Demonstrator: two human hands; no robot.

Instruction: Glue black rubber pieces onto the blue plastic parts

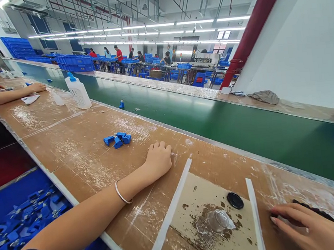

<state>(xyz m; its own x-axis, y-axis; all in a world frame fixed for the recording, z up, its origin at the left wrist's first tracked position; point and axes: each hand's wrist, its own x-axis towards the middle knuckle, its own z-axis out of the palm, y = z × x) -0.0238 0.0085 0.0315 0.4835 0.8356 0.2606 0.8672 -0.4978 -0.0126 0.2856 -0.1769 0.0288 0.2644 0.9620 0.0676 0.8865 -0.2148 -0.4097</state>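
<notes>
My left hand (pixel 159 158) rests on the brown work surface, its fingers curled under; whatever they hold, if anything, is hidden. A metal bangle (pixel 122 192) circles that wrist. Beyond it lies a small group of blue plastic parts (pixel 117 139). My right hand (pixel 310 221) is at the lower right, thumb and fingers closed around a small black piece (pixel 273 215) that barely shows. Behind its knuckles runs a dark ridged strip (pixel 314 209), partly covered. Between my hands, a stained cardboard sheet (pixel 188 190) carries a clear small cup (pixel 219 220) and a round black cap (pixel 235 200).
White tape strips (pixel 170 216) edge the cardboard. A green conveyor belt (pixel 183 111) passes behind, carrying a blue part (pixel 121 104). A white bottle (pixel 78 91) stands near a co-worker's arm (pixel 11 93). A blue bin (pixel 15 188) of blue parts sits below the table edge.
</notes>
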